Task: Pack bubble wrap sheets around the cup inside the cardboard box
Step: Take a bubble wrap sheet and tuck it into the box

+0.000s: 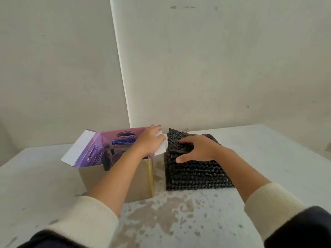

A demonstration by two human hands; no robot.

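Note:
An open cardboard box (136, 183) with purple printed inner flaps stands on the table. My left hand (149, 140) rests on its right-hand white flap (160, 149), holding it outward. Inside the box a pale cup (117, 156) shows only in part, behind my forearm. To the right of the box lies a stack of black bubble wrap sheets (195, 172). My right hand (195, 149) is on top of the stack, fingers curled round the lifted edge of the top sheet (179, 138).
The table (179, 221) is pale with worn brown patches. A plain wall stands just behind the box and the stack. The left flap (78, 147) of the box juts out to the left.

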